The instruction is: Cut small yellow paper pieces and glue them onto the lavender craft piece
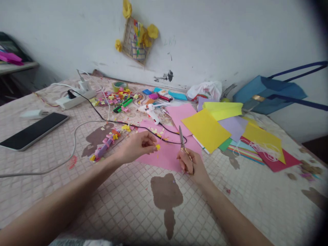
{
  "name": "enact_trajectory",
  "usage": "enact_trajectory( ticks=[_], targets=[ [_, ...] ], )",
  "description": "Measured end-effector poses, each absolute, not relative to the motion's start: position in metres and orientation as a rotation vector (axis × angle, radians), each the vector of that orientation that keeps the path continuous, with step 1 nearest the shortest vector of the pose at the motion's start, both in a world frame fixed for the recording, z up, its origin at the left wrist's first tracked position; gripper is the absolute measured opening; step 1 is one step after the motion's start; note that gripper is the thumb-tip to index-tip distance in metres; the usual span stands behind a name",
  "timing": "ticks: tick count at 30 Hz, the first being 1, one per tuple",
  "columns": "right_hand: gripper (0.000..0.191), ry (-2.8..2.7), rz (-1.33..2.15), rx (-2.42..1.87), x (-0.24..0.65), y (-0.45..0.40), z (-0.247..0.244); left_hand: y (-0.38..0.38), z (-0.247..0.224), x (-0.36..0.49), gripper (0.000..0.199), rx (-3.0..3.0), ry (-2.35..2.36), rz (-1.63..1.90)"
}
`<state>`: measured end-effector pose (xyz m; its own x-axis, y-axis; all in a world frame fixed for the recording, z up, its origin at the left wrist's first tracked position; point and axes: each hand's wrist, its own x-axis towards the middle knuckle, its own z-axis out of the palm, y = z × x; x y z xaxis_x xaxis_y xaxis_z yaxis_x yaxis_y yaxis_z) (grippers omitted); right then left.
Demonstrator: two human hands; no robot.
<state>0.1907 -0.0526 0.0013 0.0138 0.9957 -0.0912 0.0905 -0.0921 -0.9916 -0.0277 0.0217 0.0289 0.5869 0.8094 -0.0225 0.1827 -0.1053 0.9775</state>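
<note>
Between the thumb and fingers of my left hand [137, 147] is a small piece of yellow paper [158, 147]. My right hand [193, 167] grips a pair of scissors [182, 139] by the handles, blades pointing away from me and looking closed. Both hands are over a pink paper sheet [153, 160], where small yellow scraps [156, 131] lie. Left of my left hand rests a purple paper roll [105, 147] with pink, orange and yellow paper pieces on it. Behind the sheet lies a white glue gun [151, 112], its black cord [169, 130] running across the pink paper.
Coloured paper sheets [207, 128] are stacked at right, near white string [266, 152] and a blue bag [266, 92]. Leftward are a phone [34, 131], a power strip [75, 99] and a white cable [74, 143]. A green cutter [123, 105] and tape roll [120, 86] lie behind.
</note>
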Motion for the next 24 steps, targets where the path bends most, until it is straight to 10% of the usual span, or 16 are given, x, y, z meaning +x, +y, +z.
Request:
enact_trajectory(
  ticks=[24],
  targets=[
    [0.013, -1.405, 1.256, -1.375, 0.174, -0.044, 0.016, 0.004, 0.033, -0.02, 0.021, 1.671, 0.797, 0.462]
  ],
)
